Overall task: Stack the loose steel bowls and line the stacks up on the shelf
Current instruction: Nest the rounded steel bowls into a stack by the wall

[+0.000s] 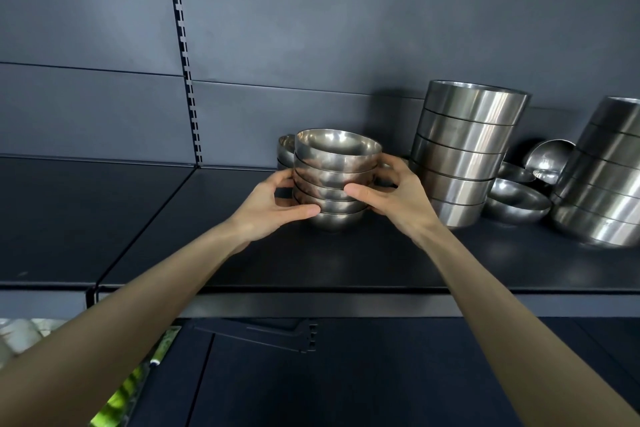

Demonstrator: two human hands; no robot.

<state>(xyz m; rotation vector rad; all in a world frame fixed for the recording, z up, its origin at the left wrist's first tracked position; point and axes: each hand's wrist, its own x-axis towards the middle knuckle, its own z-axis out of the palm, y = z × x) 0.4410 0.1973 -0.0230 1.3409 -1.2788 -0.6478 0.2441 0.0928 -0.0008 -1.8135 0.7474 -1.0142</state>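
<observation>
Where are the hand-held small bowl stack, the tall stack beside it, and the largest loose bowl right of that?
small bowl stack (337,159): head view, top bowl's wall.
tall stack (460,152): head view, middle bowl's side.
loose bowl (516,196): head view, its inside.

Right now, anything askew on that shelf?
Yes: loose bowls sit unstacked between the left tall stack and right tall stack; one tipped bowl stands on edge there. The small stack in front looks straight.
</observation>
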